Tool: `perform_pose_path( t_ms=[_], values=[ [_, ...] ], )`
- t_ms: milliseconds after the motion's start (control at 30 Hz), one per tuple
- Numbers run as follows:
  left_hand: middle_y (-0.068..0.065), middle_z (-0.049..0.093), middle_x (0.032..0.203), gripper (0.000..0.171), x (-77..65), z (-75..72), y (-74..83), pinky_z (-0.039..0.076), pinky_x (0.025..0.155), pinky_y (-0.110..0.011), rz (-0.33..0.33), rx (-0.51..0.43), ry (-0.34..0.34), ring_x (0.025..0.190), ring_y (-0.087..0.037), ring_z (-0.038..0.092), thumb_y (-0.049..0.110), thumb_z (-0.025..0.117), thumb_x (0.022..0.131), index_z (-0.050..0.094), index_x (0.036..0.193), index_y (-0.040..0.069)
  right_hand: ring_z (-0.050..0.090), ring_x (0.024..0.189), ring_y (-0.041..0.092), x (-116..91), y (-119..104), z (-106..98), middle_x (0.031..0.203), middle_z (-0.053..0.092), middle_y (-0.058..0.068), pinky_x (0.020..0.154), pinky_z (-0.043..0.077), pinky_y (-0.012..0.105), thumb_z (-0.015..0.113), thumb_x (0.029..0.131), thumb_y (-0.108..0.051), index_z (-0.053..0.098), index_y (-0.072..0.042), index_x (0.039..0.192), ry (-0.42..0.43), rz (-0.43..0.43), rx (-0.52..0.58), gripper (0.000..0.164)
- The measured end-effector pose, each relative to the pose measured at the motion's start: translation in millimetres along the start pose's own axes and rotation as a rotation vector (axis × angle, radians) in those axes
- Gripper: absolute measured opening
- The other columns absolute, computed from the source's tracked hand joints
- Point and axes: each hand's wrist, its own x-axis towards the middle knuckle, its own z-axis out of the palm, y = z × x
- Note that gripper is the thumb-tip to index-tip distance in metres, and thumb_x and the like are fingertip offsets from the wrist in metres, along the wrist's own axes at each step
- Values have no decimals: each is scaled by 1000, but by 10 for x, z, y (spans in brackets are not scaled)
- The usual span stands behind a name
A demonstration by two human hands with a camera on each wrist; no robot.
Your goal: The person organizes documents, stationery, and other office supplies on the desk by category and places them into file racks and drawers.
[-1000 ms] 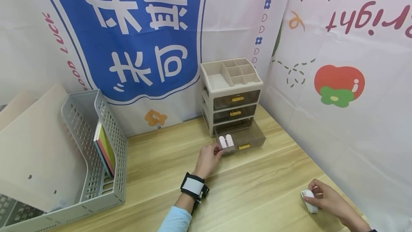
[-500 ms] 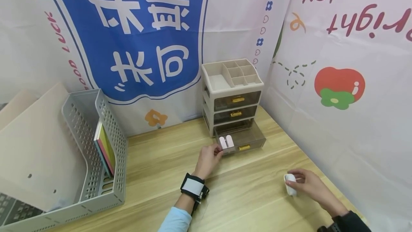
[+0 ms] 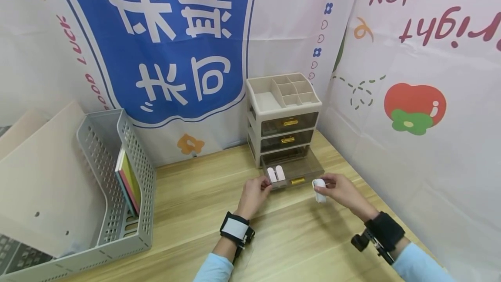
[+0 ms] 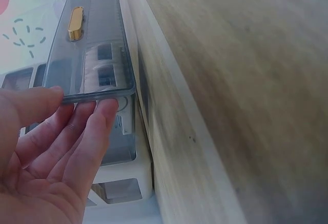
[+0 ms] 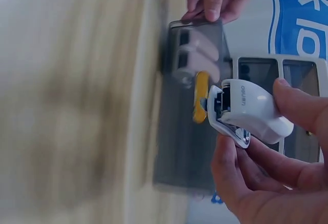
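Observation:
My right hand (image 3: pixel 347 192) grips a small white stapler (image 3: pixel 320 192) between thumb and fingers, above the tabletop. It is just in front of the pulled-out bottom drawer (image 3: pixel 299 169) of a beige desk organizer (image 3: pixel 287 107). In the right wrist view, the stapler (image 5: pixel 251 108) overlaps the drawer's gold handle (image 5: pixel 201 96). At the drawer's left front corner, my left hand (image 3: pixel 253 196) pinches the edge; the left wrist view shows the thumb and fingers (image 4: pixel 106 108) on either side of it. Two pale pink staplers (image 3: pixel 276 173) stand side by side in the drawer's left end.
A grey perforated file rack (image 3: pixel 146 212) with folders and thin coloured notebooks (image 3: pixel 128 182) stands at the left. Part of a keyboard (image 3: pixel 23 251) shows below it. Printed cloth (image 3: pixel 188 47) hangs behind and to the right of the wooden table (image 3: pixel 195 225).
My right hand has carried the white stapler from the lower right, left and forward, to the drawer's front. The left hand keeps its place at the drawer corner.

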Motion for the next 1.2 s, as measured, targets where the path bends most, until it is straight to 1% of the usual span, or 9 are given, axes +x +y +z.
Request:
perform_pose_path(
  t_ms=[167, 267, 500, 633, 700, 900, 1033, 1100, 1200],
  values=[
    [-6, 73, 80, 6, -12, -1, -14, 53, 64, -21, 11, 7, 2, 73, -14, 67, 7, 72, 90, 69, 84, 5, 65, 113, 38, 248, -130, 95, 123, 65, 28, 92, 56, 42, 68, 95, -18, 55, 12, 130, 10, 4, -13, 49],
    [-7, 73, 81, 6, -19, -3, -17, 53, 65, -20, 0, 0, 0, 73, -14, 68, 7, 72, 90, 69, 85, 6, 65, 114, 39, 376, -202, 147, 124, 65, 28, 94, 55, 44, 67, 95, -18, 56, 11, 131, 14, 6, -6, 47],
    [-8, 73, 82, 4, -26, -5, -29, 55, 66, -21, 6, -14, 10, 74, -16, 69, 5, 73, 88, 70, 86, 3, 67, 105, 35, 687, -316, 246, 117, 68, 27, 82, 56, 35, 68, 95, -19, 59, 10, 127, 35, 15, -42, 44],
    [-8, 74, 82, 5, -25, 9, -42, 55, 66, -21, 7, -14, 7, 74, -15, 69, 6, 73, 88, 70, 86, 3, 66, 107, 34, 840, -329, 286, 119, 67, 26, 83, 56, 36, 66, 96, -22, 59, 9, 128, 23, 36, -63, 45],
    [-8, 74, 82, 4, -26, 9, -42, 54, 66, -21, 9, -15, 7, 74, -15, 69, 5, 73, 88, 70, 86, 4, 66, 102, 31, 902, -346, 304, 116, 68, 24, 81, 55, 35, 65, 97, -23, 61, 8, 126, 11, 35, -75, 43],
    [-6, 74, 82, 5, -31, -25, -18, 54, 65, -20, 3, -19, 14, 73, -13, 68, 8, 72, 90, 70, 86, 5, 60, 78, 17, 1062, -364, 392, 95, 71, 12, 70, 47, 28, 69, 94, -23, 69, 5, 114, -11, 5, -196, 35],
    [-6, 73, 81, 5, -24, -30, -24, 53, 65, -20, -7, -17, 13, 73, -12, 67, 8, 72, 90, 70, 86, 6, 47, 62, 14, 1117, -315, 459, 72, 56, 1, 59, 38, 26, 71, 92, -25, 72, 1, 97, -47, 24, -241, 27],
    [-5, 73, 81, 6, -20, -31, -26, 53, 65, -20, -6, -11, 14, 73, -12, 66, 9, 73, 90, 70, 85, 6, 42, 58, 14, 1142, -293, 484, 66, 47, -1, 55, 35, 26, 71, 92, -24, 70, -2, 87, -68, 34, -246, 22],
    [-5, 73, 81, 6, -17, -36, -24, 52, 65, -19, -2, -1, 10, 73, -11, 66, 9, 73, 90, 70, 85, 7, 40, 55, 12, 1188, -262, 514, 62, 42, -4, 53, 32, 24, 72, 90, -21, 64, -7, 75, -89, 30, -284, 22]
  ],
)
